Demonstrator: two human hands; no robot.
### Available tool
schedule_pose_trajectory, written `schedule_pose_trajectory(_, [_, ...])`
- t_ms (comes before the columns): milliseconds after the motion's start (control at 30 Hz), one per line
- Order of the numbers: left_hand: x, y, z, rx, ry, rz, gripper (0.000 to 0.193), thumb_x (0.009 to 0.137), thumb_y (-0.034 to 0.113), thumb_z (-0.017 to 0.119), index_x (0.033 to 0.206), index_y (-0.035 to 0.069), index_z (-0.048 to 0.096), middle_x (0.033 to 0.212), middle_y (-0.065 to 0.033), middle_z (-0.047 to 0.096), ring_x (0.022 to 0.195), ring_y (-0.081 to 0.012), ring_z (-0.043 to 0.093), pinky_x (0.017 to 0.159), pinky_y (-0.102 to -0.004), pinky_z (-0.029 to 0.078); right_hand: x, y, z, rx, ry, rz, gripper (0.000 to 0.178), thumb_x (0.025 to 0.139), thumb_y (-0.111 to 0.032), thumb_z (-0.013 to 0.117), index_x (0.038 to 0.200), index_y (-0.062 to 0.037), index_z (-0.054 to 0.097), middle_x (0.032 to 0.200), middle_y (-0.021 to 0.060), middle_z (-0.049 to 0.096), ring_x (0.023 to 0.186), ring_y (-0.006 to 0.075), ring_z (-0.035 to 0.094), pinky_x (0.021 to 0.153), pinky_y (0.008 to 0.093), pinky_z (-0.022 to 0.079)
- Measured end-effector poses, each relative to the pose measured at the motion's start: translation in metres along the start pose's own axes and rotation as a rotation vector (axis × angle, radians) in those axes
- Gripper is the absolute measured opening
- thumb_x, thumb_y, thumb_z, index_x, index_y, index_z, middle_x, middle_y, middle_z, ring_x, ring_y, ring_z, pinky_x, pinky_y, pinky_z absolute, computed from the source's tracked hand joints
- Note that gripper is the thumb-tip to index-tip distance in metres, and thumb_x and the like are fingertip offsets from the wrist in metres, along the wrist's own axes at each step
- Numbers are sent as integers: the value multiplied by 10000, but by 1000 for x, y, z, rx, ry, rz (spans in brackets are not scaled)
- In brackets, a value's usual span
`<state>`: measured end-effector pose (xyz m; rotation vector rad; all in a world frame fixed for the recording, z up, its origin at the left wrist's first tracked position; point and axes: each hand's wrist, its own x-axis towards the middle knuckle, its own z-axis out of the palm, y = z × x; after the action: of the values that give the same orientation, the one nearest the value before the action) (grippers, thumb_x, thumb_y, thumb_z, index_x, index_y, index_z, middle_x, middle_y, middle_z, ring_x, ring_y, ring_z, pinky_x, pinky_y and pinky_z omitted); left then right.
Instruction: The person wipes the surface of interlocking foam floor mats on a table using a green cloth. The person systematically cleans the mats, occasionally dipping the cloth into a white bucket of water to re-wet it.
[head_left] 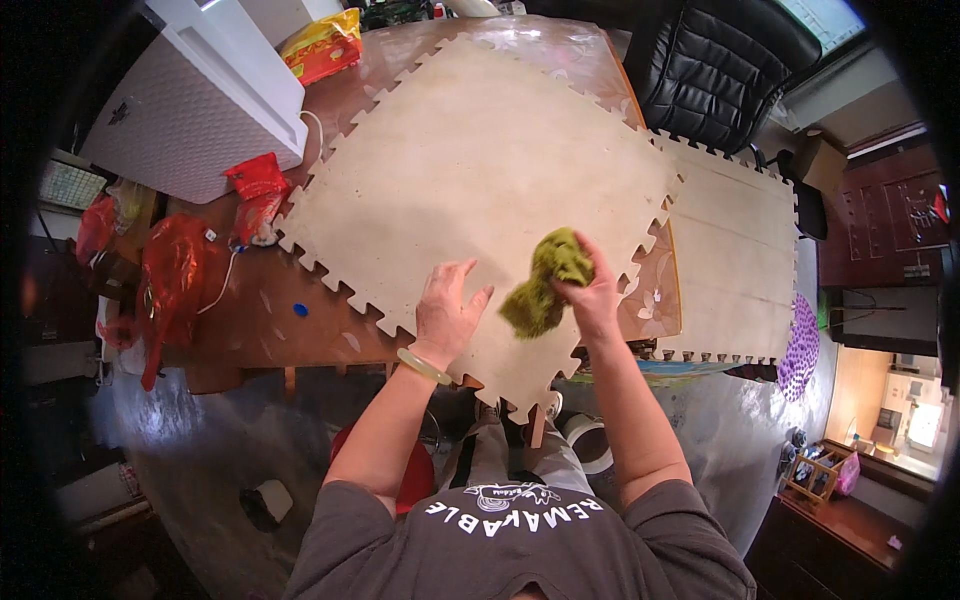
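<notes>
A crumpled olive-green cloth (540, 290) is gripped in my right hand (592, 285), its lower end hanging over the near part of a large cream foam mat (480, 140). The mat has jigsaw-toothed edges and lies across the table, with its near corner jutting past the table's front edge. My left hand (450, 312), with a pale bangle on the wrist, is over the mat's near left edge. Its fingers are apart and nothing is in them. Whether it touches the mat I cannot tell.
A second foam mat (730, 250) stands at the right. A white box-shaped appliance (200, 120) is at the back left, near red plastic bags (175, 280). A black office chair (720, 70) stands behind the table (270, 320). Below are a white bucket (588, 443) and a red object (415, 480).
</notes>
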<state>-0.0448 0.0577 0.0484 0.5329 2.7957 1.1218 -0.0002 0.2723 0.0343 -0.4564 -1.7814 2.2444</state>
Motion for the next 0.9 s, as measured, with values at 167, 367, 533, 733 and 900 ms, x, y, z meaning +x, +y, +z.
schedule_pose_trajectory(167, [19,-10,24,231,20,145,512,857,337,651,1299,98,555,1373,-132,471,1284,-312,423,1040,-453,359,15,-15,-5,-929,185,-414,723,694,48,684,1372,-60,457,1349,179,472,1194,333,519,985,379,464])
schedule_pose_trajectory(367, [24,-30,65,405,-38,271,625,861,386,630,1404,127,462,1530,-128,309,1430,-293,247,1149,-474,196,-10,12,17,-1410,-160,-500,771,717,-205,729,1419,-163,415,1479,132,351,1363,375,324,1088,534,287])
schedule_pose_trajectory(533, [24,-26,67,405,-116,230,641,872,392,602,1430,125,433,1557,-138,263,1449,-292,214,1170,-472,154,10,39,-7,-1455,-186,-640,673,740,-216,686,1380,-236,479,1463,93,389,1343,343,358,1068,565,293])
schedule_pose_trajectory(733, [22,-22,61,412,-134,203,640,859,364,602,1425,112,437,1548,-142,287,1441,-308,234,1158,-480,175,51,32,-31,-1509,-180,-705,576,755,-180,659,1313,-224,522,1377,89,444,1252,318,434,1001,522,355])
schedule_pose_trajectory(900, [24,-22,61,392,-102,250,643,849,344,619,1419,107,443,1544,-145,294,1442,-308,235,1157,-475,176,130,17,-100,-1545,147,-601,554,734,-99,670,1265,-208,556,1335,69,457,1179,279,471,907,425,403])
